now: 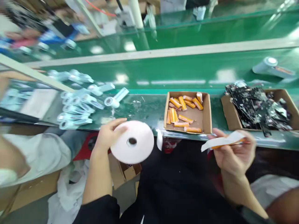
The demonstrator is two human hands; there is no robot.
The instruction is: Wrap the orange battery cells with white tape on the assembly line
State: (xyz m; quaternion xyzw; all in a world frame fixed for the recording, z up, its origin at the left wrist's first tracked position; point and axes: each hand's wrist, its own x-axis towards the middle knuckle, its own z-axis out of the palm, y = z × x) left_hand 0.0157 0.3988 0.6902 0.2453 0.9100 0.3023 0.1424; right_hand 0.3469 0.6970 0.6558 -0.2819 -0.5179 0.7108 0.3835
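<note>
My left hand (107, 137) grips the left edge of a large roll of white tape (142, 141), thumb over its flat face. The roll is tilted toward me at the bench edge, its dark core hole showing. In my right hand (233, 155), pinched between fingers and thumb, is an orange cylindrical battery (219, 146). A strip of white tape (221, 141) lies along the battery and sticks out past it to the left. My fingers hide part of the battery. Between the hands, a cardboard box (208, 115) on the bench holds several orange batteries (184, 119).
Several pale blue plastic housings (79, 107) lie on the bench (144, 109) at left. A box of black circuit boards (257, 109) stands at right. Another pale blue housing (265, 66) rests on the green belt (177, 70). Co-workers' arms (11, 152) show at the sides.
</note>
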